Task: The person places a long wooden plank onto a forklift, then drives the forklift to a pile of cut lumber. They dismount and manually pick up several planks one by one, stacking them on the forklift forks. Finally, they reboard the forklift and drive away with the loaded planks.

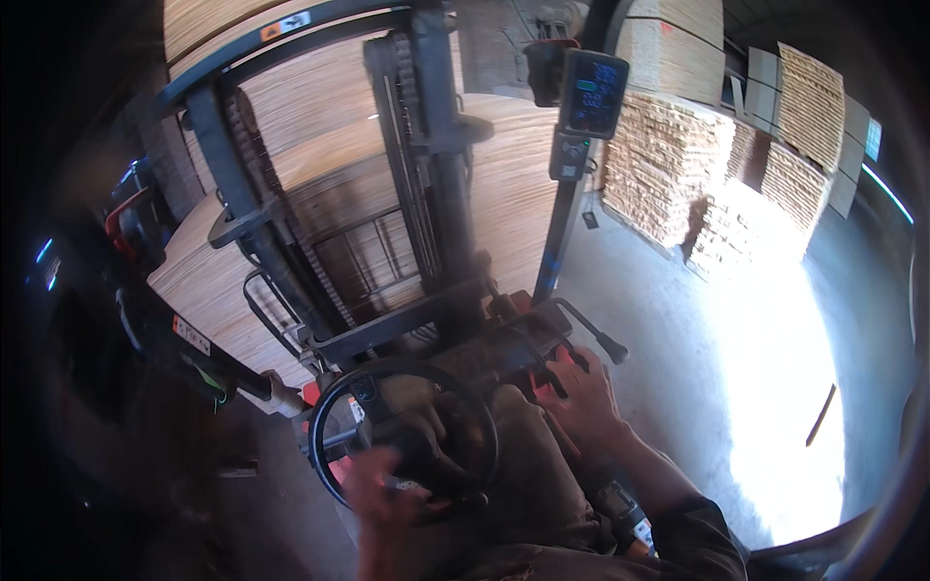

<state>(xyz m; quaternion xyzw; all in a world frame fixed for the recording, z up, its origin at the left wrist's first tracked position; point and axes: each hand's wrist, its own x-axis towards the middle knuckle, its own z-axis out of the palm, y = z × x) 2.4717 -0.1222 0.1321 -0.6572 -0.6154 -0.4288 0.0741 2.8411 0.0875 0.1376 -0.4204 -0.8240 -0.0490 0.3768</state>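
Note:
I sit at the controls of a forklift. My left hand (380, 492), smeared by motion, is at the lower left of the black steering wheel (493, 438); whether its fingers grip the rim I cannot make out. To the right of the wheel, my right hand (584, 399) is curled over a control lever (548, 380) beside the dashboard (499, 347). Fingers partly cover that lever. A longer lever with a black knob (612, 349) sticks out just beyond this hand. Ahead rises the dark mast (412, 145), with large stacks of pale boards (518, 189) behind it.
A lit display (594, 95) is fixed to the right front post (560, 237). More lumber stacks (664, 169) stand at the far right on the concrete floor (644, 320). Glaring light falls there, near a dark strip (821, 416). The left side is deep in shadow.

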